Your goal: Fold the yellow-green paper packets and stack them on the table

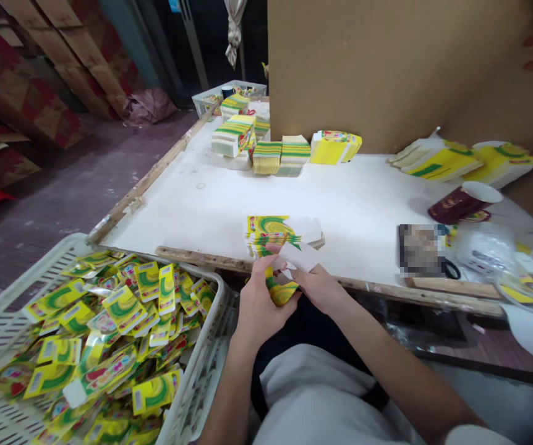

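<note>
Both hands meet at the table's near edge, above my lap. My left hand (pixel 257 306) is closed around a yellow-and-green printed carton (pixel 281 293), thumb on top. From the right, my right hand (pixel 322 289) grips the same carton near a white flap (pixel 300 257) that sticks up between the hands. The fingertips are partly hidden, so I cannot tell how far the carton is folded. Just beyond the hands, a small fanned pile of flat yellow-and-green cartons (pixel 269 227) lies on the white tabletop, white flaps pointing right.
To my left stands a white plastic crate (pixel 224 296) holding many yellow packets (pixel 125 309). Carton stacks (pixel 266 157) line the back of the table (pixel 174 204). At right are a tipped maroon cup (pixel 456 203), a clear plastic bag (pixel 486 250) and more cartons (pixel 443 159). A cardboard panel (pixel 368 74) rises behind.
</note>
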The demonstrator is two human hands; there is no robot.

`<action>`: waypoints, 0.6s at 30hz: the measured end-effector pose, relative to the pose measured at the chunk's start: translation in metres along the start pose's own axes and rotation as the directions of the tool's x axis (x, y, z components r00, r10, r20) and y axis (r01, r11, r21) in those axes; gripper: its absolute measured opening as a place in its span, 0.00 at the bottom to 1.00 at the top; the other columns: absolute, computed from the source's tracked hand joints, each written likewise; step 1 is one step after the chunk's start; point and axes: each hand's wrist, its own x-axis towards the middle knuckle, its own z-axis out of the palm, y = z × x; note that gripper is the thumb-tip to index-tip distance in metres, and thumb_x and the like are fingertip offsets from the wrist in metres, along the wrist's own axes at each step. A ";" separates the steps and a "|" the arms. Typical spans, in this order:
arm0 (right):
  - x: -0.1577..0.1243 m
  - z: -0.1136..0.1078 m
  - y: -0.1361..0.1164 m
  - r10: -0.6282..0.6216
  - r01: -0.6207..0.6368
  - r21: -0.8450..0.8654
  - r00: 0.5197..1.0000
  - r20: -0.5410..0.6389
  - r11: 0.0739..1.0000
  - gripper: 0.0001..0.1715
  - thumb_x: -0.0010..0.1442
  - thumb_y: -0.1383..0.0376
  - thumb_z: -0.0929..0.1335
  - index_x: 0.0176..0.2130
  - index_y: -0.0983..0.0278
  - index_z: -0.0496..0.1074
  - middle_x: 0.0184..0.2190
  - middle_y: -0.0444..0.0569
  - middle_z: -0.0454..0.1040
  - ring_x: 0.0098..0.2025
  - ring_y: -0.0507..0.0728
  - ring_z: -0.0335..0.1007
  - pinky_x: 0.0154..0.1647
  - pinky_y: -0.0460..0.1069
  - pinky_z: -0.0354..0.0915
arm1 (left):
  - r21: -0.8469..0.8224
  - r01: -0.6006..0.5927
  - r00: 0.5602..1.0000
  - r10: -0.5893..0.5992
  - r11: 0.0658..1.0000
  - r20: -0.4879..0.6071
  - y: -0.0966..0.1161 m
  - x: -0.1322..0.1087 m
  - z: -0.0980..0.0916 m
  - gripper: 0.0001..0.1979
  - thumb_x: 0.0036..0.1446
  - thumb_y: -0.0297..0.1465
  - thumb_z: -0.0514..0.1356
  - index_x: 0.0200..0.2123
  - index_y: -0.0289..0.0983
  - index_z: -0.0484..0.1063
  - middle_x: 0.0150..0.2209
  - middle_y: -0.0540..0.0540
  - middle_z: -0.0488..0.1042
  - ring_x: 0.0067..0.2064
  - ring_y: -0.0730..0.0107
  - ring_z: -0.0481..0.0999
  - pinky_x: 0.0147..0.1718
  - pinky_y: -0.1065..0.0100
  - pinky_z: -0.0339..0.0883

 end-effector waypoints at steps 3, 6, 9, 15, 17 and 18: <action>-0.004 0.001 -0.001 -0.118 0.121 -0.175 0.993 0.024 0.977 0.28 0.58 0.57 0.64 0.57 0.60 0.61 0.54 0.52 0.67 0.55 0.61 0.63 0.55 0.57 0.60 | -0.008 0.004 1.000 -0.004 1.000 0.020 -0.003 0.000 -0.002 0.24 0.45 0.29 0.61 0.46 0.42 0.57 0.42 0.47 0.67 0.39 0.67 0.71 0.39 0.65 0.66; -0.010 0.001 -0.006 -0.236 0.347 -0.482 0.931 0.277 0.805 0.34 0.58 0.62 0.64 0.61 0.60 0.52 0.60 0.53 0.58 0.62 0.61 0.52 0.60 0.58 0.52 | -0.050 0.015 0.998 -0.011 0.999 0.063 -0.009 -0.001 -0.002 0.21 0.44 0.28 0.61 0.42 0.41 0.59 0.38 0.47 0.67 0.38 0.66 0.71 0.36 0.65 0.67; -0.014 -0.001 -0.008 -0.255 0.475 -0.647 0.877 0.408 0.597 0.29 0.59 0.72 0.61 0.59 0.60 0.58 0.60 0.54 0.58 0.62 0.58 0.52 0.59 0.56 0.54 | -0.059 -0.012 1.000 0.012 0.998 -0.004 -0.015 -0.002 0.002 0.25 0.43 0.28 0.61 0.45 0.39 0.57 0.44 0.42 0.63 0.45 0.61 0.70 0.40 0.63 0.66; -0.012 -0.011 -0.020 -0.156 0.498 -0.710 0.857 0.492 0.499 0.24 0.56 0.76 0.62 0.49 0.59 0.70 0.59 0.52 0.59 0.59 0.57 0.57 0.57 0.54 0.58 | -0.130 0.095 0.990 -0.107 0.987 -0.089 -0.015 0.000 0.000 0.34 0.36 0.27 0.65 0.47 0.38 0.53 0.44 0.42 0.64 0.44 0.63 0.70 0.43 0.63 0.65; -0.011 -0.016 -0.028 -0.064 0.490 -0.731 0.848 0.527 0.475 0.27 0.53 0.78 0.62 0.49 0.58 0.70 0.59 0.51 0.60 0.58 0.58 0.59 0.55 0.53 0.60 | -0.101 0.135 0.988 -0.142 0.986 -0.067 -0.014 0.001 -0.005 0.32 0.36 0.27 0.65 0.47 0.38 0.56 0.43 0.44 0.66 0.43 0.63 0.71 0.42 0.63 0.65; -0.011 -0.018 -0.032 -0.025 0.482 -0.744 0.846 0.533 0.462 0.27 0.53 0.79 0.62 0.48 0.58 0.71 0.58 0.50 0.61 0.56 0.58 0.61 0.54 0.53 0.61 | -0.082 0.147 0.988 -0.151 0.986 -0.043 -0.012 0.002 -0.007 0.32 0.37 0.26 0.65 0.47 0.39 0.57 0.43 0.44 0.67 0.43 0.63 0.71 0.42 0.63 0.66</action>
